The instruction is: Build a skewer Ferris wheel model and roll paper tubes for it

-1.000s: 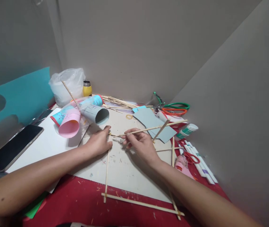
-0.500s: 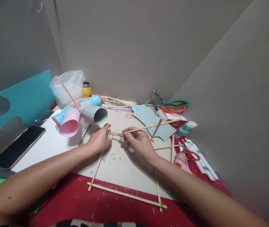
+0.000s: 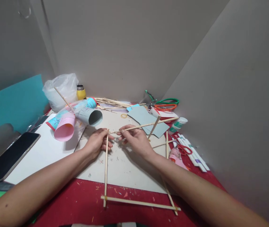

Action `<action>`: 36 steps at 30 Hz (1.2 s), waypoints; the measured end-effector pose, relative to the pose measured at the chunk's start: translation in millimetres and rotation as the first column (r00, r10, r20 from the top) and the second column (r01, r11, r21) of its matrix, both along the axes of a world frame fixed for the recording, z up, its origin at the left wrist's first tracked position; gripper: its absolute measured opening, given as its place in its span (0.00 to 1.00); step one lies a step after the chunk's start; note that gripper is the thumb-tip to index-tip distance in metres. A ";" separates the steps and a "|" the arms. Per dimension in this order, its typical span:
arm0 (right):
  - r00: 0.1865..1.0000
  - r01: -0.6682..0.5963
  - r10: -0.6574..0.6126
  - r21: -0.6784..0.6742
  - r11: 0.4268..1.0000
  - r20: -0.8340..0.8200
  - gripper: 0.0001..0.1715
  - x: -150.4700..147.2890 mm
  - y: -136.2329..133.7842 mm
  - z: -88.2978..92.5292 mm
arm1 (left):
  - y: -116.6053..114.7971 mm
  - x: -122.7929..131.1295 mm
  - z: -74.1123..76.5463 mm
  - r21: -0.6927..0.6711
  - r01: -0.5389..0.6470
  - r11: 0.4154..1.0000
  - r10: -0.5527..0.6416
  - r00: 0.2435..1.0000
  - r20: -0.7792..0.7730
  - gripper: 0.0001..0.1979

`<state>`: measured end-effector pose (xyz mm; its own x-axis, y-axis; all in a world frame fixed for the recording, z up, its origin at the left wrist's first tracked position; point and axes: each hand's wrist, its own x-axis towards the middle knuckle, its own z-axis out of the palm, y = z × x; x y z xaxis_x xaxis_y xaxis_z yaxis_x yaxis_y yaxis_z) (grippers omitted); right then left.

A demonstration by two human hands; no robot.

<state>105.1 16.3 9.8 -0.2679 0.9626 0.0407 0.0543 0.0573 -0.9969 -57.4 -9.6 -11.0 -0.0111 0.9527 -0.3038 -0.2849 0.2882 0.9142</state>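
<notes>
My left hand [image 3: 95, 143] pinches the far end of a thin wooden stick [image 3: 106, 170], the left side of a four-sided stick frame. Yellowish bindings hold its near corners, where a crosswise stick [image 3: 140, 202] lies over the red cloth. My right hand [image 3: 136, 140] has thumb and fingers closed on another wooden stick [image 3: 148, 124], which slants up to the right. Its tip comes close to my left fingertips; I cannot tell whether it touches the corner there. An upright stick [image 3: 154, 127] crosses it. My right forearm hides part of the frame's right side.
Paper cones [image 3: 65, 127] and a phone [image 3: 11, 154] lie at left. Behind are a plastic bag [image 3: 61, 91], a yellow bottle [image 3: 81, 93] and a stick pile [image 3: 113, 102]. Grey cards [image 3: 144, 116], green-handled scissors [image 3: 168, 101], red scissors [image 3: 185, 149] and white tubes [image 3: 196, 154] lie right.
The frame's near side has swung to the right, so its left stick now points nearly straight at me. My left fingers have shifted under the corner. The whole view has turned slightly right.
</notes>
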 end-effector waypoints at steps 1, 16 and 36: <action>1.000 -0.003 0.003 -0.004 1.000 -0.011 0.13 0.3 -0.7 -0.4 | 0.4 -1.3 -1.6 -0.002 -0.002 1.000 0.002 1.000 0.017 0.07; 0.898 0.032 -0.098 0.159 0.987 0.429 0.17 123.4 -79.9 9.9 | 3.8 -6.4 2.2 -0.062 0.021 0.998 -0.024 0.999 -0.039 0.12; 0.436 0.051 -0.506 0.542 0.839 0.744 0.26 217.3 -96.0 -40.9 | -0.2 -7.6 3.5 -0.089 -0.005 0.996 0.011 0.998 0.067 0.08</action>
